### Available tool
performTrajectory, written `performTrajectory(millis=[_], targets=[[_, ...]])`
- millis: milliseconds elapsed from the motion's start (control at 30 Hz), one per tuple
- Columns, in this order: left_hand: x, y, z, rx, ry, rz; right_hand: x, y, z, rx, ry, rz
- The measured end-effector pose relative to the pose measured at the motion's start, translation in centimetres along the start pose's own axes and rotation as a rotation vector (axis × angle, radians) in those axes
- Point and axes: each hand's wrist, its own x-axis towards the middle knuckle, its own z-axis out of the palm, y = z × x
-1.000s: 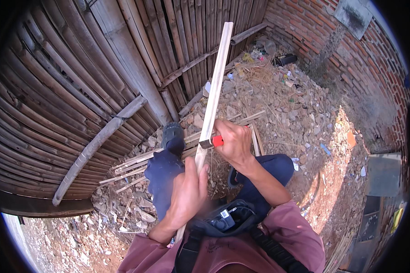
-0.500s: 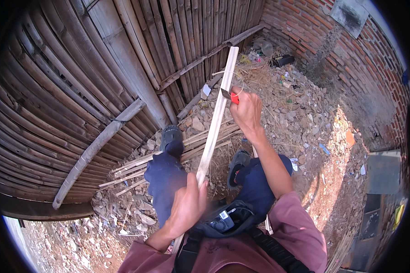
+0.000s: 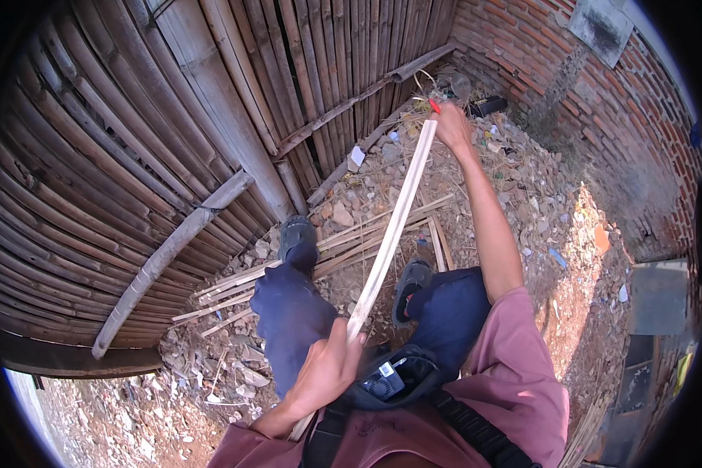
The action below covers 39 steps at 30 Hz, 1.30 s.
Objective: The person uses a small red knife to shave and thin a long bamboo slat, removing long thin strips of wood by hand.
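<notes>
A long, pale bamboo strip (image 3: 396,232) slants up and away from my lap, a groove running along its face. My left hand (image 3: 327,366) is wrapped round its near end, close to my waist. My right hand (image 3: 454,128) is stretched out at the strip's far tip, closed on a knife of which only a bit of red handle (image 3: 434,107) shows. The blade is hidden. A thin curled shaving (image 3: 422,83) arcs just beyond that hand.
Several cut bamboo strips (image 3: 351,246) lie across the rubble between and beside my shoes (image 3: 298,234). To the left rises a bamboo-slat wall (image 3: 117,179); a brick wall (image 3: 600,117) curves behind on the right. Stones and litter cover the ground. A black pouch (image 3: 394,382) sits at my waist.
My right hand has slid the knife away from me, up the strip to its far end. The strip's tip has swung lower and to the right. My left hand keeps its hold.
</notes>
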Motion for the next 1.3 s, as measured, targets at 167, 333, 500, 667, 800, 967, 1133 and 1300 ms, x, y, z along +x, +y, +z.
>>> performTrajectory(millis=[167, 333, 500, 667, 800, 967, 1133, 1300], targets=[[1.2, -0.9, -1.3, -0.182, -0.007, -0.102, 0.2, 6.9, 3.1, -0.262, -0.640, -0.045], [2.5, -0.7, -3.2, -0.478, -0.037, -0.156, -3.8, 6.6, 1.4, 0.066, -0.610, -0.005], [5.3, 0.1, -3.3, -0.708, -0.119, -0.081, -9.2, 0.1, -3.9, 0.861, -0.577, 0.084], [8.4, 0.0, -2.9, -0.858, -0.282, -0.121, -14.5, -5.2, -6.1, 1.498, -0.697, -0.039], [9.2, 0.2, -2.0, -0.858, -0.349, -0.119, -17.2, -7.9, -6.5, 1.566, -0.760, -0.040], [8.8, 0.4, -1.8, -0.935, -0.286, -0.189, -17.8, -7.5, -5.1, 1.623, -0.665, 0.017], [8.6, -0.5, -1.8, -0.990, -0.307, -0.251, -18.1, -8.1, -5.6, 1.601, -0.654, 0.039], [8.7, -0.3, -2.1, -0.974, -0.313, -0.243, -18.4, -8.6, -6.1, 1.651, -0.620, 0.044]])
